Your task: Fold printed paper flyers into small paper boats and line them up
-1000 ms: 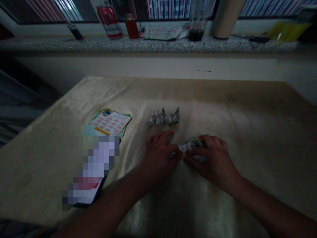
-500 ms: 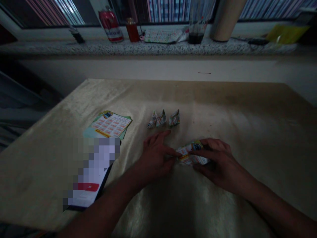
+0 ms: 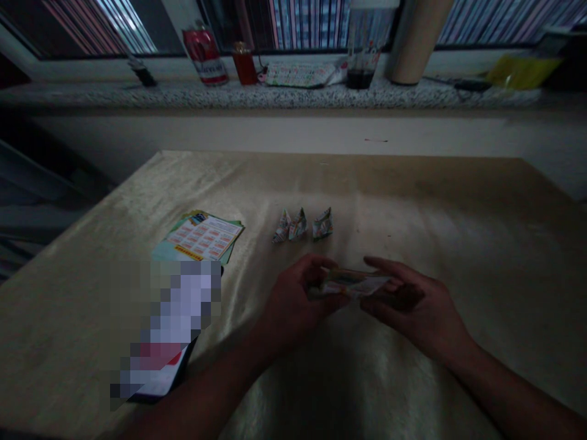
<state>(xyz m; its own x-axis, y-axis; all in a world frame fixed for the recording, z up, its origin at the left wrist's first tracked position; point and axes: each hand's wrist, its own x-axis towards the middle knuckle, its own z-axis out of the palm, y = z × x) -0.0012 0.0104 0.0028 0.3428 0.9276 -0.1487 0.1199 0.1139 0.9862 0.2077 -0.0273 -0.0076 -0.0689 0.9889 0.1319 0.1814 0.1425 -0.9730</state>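
Observation:
Between my two hands is a folded piece of printed paper [image 3: 355, 284], raised with its edge toward me and a little blurred. My left hand [image 3: 300, 299] pinches its left end between thumb and fingers. At the right end, the thumb and fingers of my right hand [image 3: 413, 302] close around the paper, with the forefinger stretched out above it. Just beyond my hands stand three small folded paper shapes with pointed tips: a left one [image 3: 282, 227], a middle one [image 3: 298, 225] and a right one [image 3: 323, 224] set slightly apart.
On the left of the table [image 3: 435, 201] lie a stack of printed sheets [image 3: 206, 235] and a phone [image 3: 160, 385], partly pixelated. Along the granite sill [image 3: 183, 96] stand a red can [image 3: 206, 55], a red jar [image 3: 245, 64], a cup of dark liquid [image 3: 360, 76] and a tan cylinder [image 3: 415, 43].
The folded paper has been lifted and tilted from lying flat under my fingertips. My left hand has closed on its left end. The whole view has shifted slightly.

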